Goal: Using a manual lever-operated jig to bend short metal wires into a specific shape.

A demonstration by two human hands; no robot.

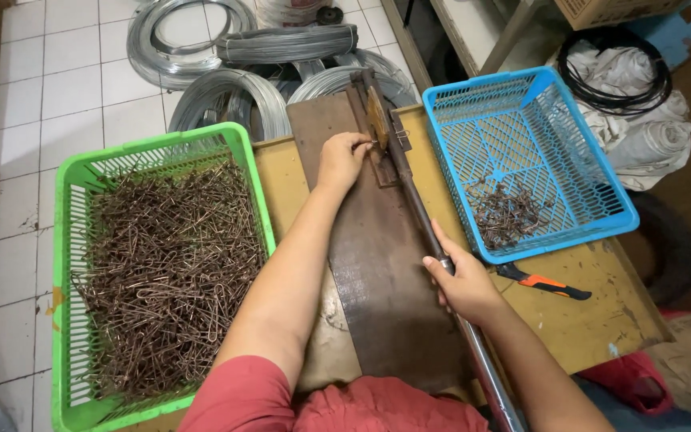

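I see my left hand (341, 160) near the upper middle of the frame, fingertips pinched around a small piece of wire (368, 144) and holding it against the metal jig (381, 128) at the far end of the dark steel plate (377, 272). My right hand (461, 280) sits right of centre, fingers wrapped around the long lever handle (441, 256), which runs diagonally from the jig down to the bottom edge of the frame. The lever lies low, along the right edge of the plate.

The plate rests on a worn yellow table (601, 304). On the left side of the frame a green plastic basket (65, 208) is heaped with bent brown wire pieces (169, 272). On the right side a blue plastic basket (601, 184) stands just beside the lever, with only a small cluster of bent wire pieces (509, 214) near its lower edge. Just below the blue basket a tool with an orange-and-black handle (549, 284) lies on the table.

At the top of the frame, beyond the table, coils of grey wire (225, 96) lie on the white tiled floor (65, 72). In the upper right a black cable loop (613, 80) rests on bundled white cloth (649, 136).
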